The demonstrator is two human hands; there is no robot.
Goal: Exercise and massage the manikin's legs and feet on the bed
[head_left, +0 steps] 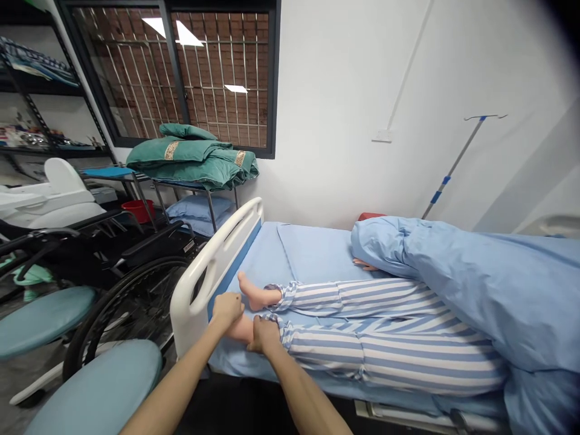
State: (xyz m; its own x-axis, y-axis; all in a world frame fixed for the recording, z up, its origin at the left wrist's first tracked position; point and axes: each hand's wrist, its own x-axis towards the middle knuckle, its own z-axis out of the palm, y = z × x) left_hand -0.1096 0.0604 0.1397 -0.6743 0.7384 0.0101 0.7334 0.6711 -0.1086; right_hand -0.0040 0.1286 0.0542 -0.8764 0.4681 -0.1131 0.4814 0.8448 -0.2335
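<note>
A figure in blue-and-white striped trousers lies on the bed; I cannot tell whether it is a person or a manikin. My left hand is closed around the toe end of its near foot. Around the ankle of that same leg, just below the gathered trouser cuff, my right hand is wrapped. The far foot rests on the sheet with toes up, untouched. A light blue quilt covers the upper body, and one hand shows at its edge.
The white footboard stands right beside my left hand. Left of it are a wheelchair and round teal stools. Folded green bedding lies on a rack under the window. An IV pole rises behind the bed.
</note>
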